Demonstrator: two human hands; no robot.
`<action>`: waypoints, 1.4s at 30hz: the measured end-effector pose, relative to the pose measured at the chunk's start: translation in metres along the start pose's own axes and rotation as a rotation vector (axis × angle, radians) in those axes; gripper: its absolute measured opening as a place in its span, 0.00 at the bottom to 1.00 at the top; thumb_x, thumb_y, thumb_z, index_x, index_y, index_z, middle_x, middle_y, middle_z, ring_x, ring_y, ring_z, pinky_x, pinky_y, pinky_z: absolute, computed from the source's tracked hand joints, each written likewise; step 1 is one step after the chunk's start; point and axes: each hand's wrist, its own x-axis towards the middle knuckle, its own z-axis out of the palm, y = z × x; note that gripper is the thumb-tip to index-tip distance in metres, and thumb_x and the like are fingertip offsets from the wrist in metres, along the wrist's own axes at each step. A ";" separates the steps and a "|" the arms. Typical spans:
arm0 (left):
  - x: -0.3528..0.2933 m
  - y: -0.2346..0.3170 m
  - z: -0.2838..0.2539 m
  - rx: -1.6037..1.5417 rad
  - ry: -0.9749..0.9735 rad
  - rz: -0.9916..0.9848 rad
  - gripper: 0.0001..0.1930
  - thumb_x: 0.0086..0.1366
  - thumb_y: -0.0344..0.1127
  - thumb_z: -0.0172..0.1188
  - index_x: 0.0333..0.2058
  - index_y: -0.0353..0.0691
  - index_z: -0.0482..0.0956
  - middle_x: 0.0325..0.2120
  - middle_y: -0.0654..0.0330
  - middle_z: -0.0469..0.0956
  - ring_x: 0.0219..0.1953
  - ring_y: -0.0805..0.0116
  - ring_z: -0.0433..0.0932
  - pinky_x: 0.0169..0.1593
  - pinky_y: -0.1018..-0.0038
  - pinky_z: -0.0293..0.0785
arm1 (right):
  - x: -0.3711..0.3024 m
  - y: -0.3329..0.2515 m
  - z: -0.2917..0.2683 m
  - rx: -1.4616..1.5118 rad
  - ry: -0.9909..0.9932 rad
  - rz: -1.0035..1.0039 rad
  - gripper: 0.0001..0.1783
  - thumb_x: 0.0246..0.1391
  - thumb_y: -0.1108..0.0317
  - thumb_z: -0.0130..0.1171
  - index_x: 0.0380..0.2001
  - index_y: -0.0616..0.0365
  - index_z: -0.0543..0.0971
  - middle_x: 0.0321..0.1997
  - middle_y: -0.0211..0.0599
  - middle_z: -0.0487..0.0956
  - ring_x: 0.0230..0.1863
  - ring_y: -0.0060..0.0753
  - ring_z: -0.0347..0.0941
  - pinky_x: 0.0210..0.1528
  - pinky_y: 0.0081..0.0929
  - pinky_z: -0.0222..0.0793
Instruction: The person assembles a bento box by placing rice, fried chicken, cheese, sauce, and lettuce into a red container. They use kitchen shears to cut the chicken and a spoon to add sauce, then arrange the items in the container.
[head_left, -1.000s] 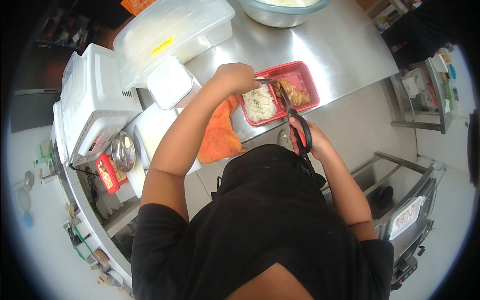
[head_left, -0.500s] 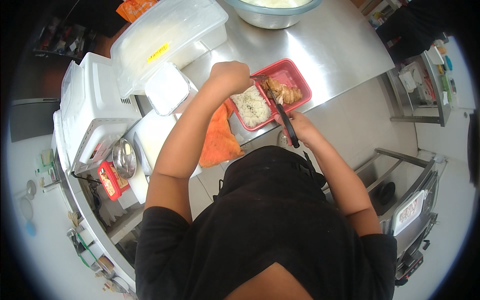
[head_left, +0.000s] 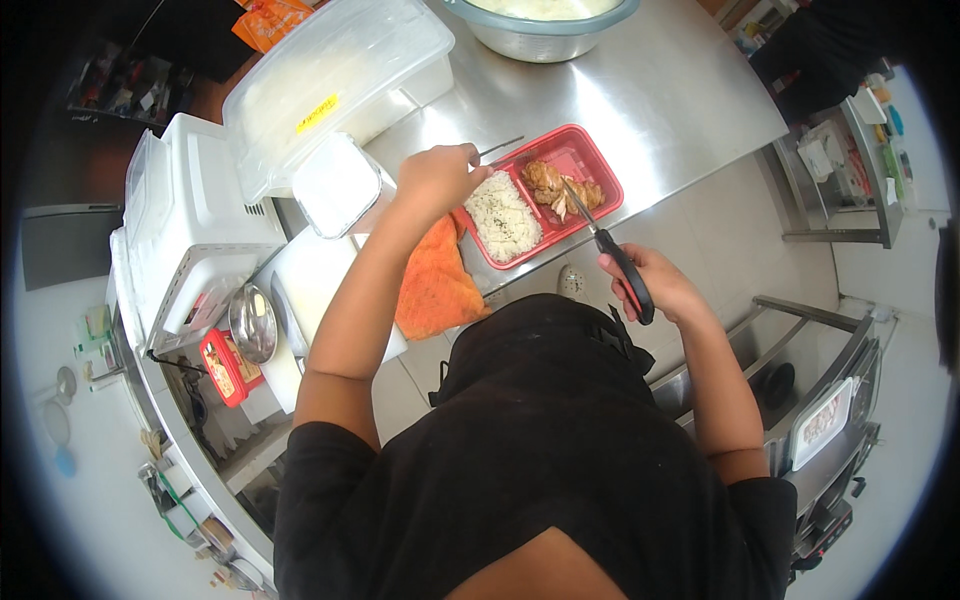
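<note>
A red two-compartment lunch box [head_left: 612,190] lies at the steel table's near edge. White rice [head_left: 503,215] with dark flecks fills its left compartment, and browned, partly cut meat [head_left: 560,190] lies in the right one. My right hand [head_left: 655,282], just beyond the box's near right corner, is closed round black-handled kitchen scissors [head_left: 622,268]. Their blades reach over the rim to the meat. Above the box's left side, my left hand [head_left: 440,182] grips a slim metal utensil [head_left: 503,145]; its exact kind is unclear, and its tip points right, clear of the meat.
An orange cloth [head_left: 438,285] lies left of the box. Beyond it stand a white lidded tub [head_left: 338,187] and a large clear bin [head_left: 335,90]. A metal bowl of pale food [head_left: 540,40] is at the back. A small steel bowl [head_left: 252,325] and knife [head_left: 288,318] are at left.
My right hand has drawn the scissors back toward me and to the right. My left hand has moved left, taking the utensil off the meat. The meat now shows paler cut parts.
</note>
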 end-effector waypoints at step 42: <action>-0.231 -0.055 0.116 -1.341 0.690 -0.469 0.18 0.67 0.45 0.46 0.46 0.37 0.70 0.24 0.60 0.71 0.27 0.72 0.70 0.33 0.74 0.68 | 0.045 -0.029 0.105 -0.268 -0.339 -0.396 0.29 0.51 0.74 0.58 0.56 0.62 0.63 0.35 0.36 0.76 0.31 0.21 0.71 0.32 0.19 0.69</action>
